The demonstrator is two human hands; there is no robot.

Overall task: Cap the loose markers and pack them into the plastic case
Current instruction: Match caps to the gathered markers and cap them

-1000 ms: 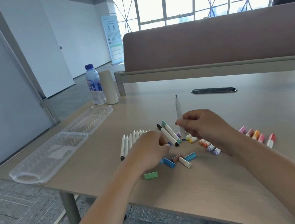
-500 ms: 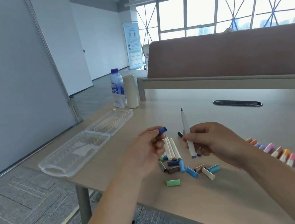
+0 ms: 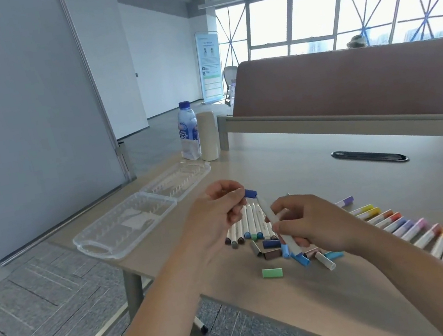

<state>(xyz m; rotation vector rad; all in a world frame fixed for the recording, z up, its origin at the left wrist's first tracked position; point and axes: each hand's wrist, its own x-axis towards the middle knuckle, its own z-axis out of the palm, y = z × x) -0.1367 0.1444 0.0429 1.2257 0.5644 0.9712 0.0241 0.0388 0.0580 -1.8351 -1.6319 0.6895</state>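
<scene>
My left hand (image 3: 217,216) pinches a dark blue cap (image 3: 250,193) at the tip of a white marker (image 3: 274,223), which my right hand (image 3: 310,223) grips by its barrel, tilted toward the left hand. Several uncapped markers (image 3: 250,226) lie side by side on the table under my hands. Loose caps (image 3: 273,272) in green, blue, brown and white are scattered in front of them. A row of capped markers (image 3: 408,229) lies to the right. The clear plastic case (image 3: 125,232) lies open and empty at the table's left edge.
A water bottle (image 3: 189,132) and a white cylinder (image 3: 208,136) stand at the table's far left corner. A brown partition (image 3: 349,92) borders the back of the wooden table (image 3: 393,173). A black cable slot (image 3: 370,161) sits further back. The near table edge is close.
My left hand lifted the blue cap from the pile and brought it to the marker's tip. My right hand tilted the marker from upright toward the left hand.
</scene>
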